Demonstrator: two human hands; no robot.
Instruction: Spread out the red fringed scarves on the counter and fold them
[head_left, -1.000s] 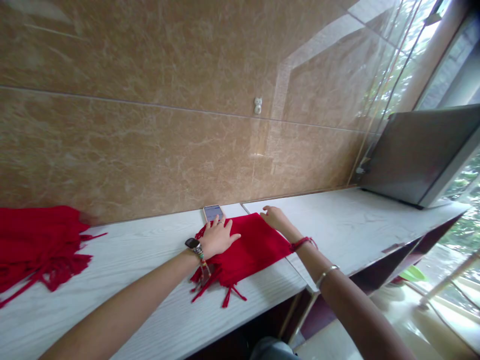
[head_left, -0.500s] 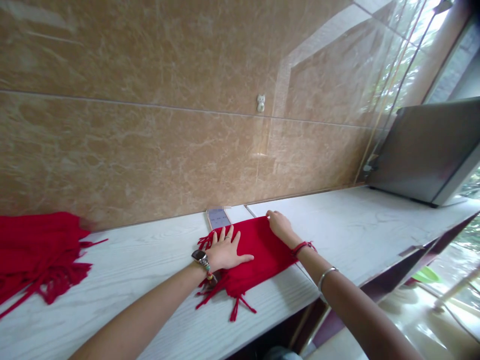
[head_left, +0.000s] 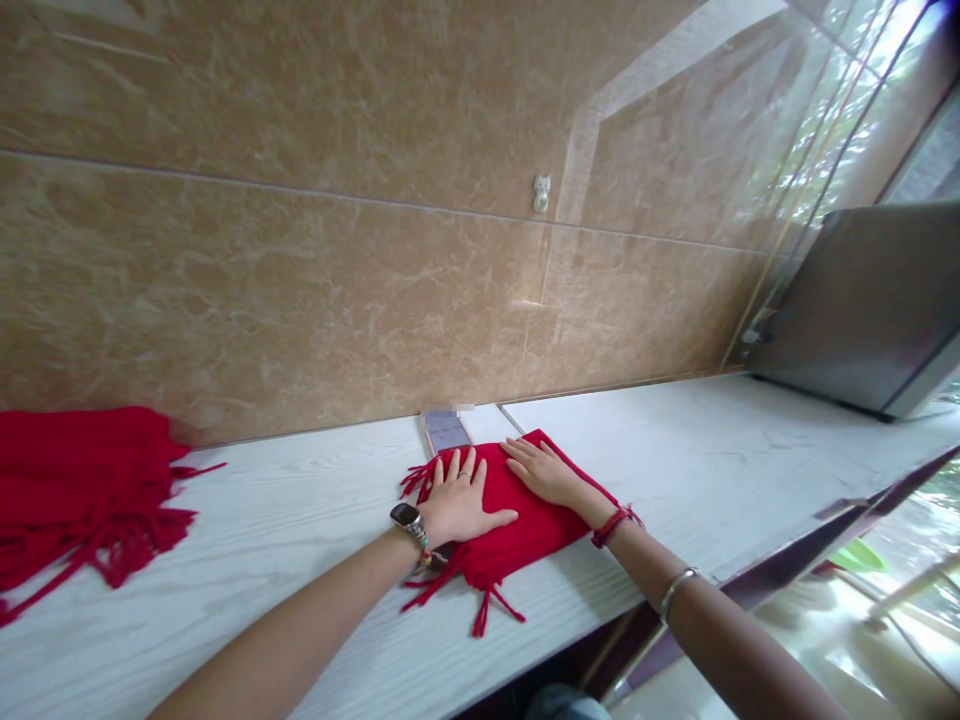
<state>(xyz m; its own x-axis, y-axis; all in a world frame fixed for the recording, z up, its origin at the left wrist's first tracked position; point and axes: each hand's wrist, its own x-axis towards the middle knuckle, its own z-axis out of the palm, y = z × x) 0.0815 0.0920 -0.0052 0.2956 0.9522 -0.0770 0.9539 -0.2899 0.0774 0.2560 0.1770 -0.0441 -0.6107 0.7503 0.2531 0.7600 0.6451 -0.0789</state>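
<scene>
A folded red scarf point(head_left: 517, 530) with tasselled ends lies on the white wood-grain counter point(head_left: 330, 490). Flat on its left part, near the fringe, rests my left hand point(head_left: 459, 505), fingers spread and holding nothing. My right hand point(head_left: 547, 472) lies palm down on the scarf's right part, its fingers stretched out toward the left. Just behind the scarf a phone point(head_left: 447, 430) lies with its screen lit, its near end close to my left fingertips. A few tassels by my left wrist are partly hidden under it.
Another folded red fringed scarf point(head_left: 82, 490) lies at the counter's left. A brown marbled wall point(head_left: 337, 300) rises behind, with a small white cat-shaped piece point(head_left: 541, 193) on it. A large grey metallic box point(head_left: 862, 310) stands on the far right of the counter.
My right hand has gone from the scarf's right far corner to lying flat on top of the cloth. My left hand stays spread on the fringed side. The view has shifted slightly.
</scene>
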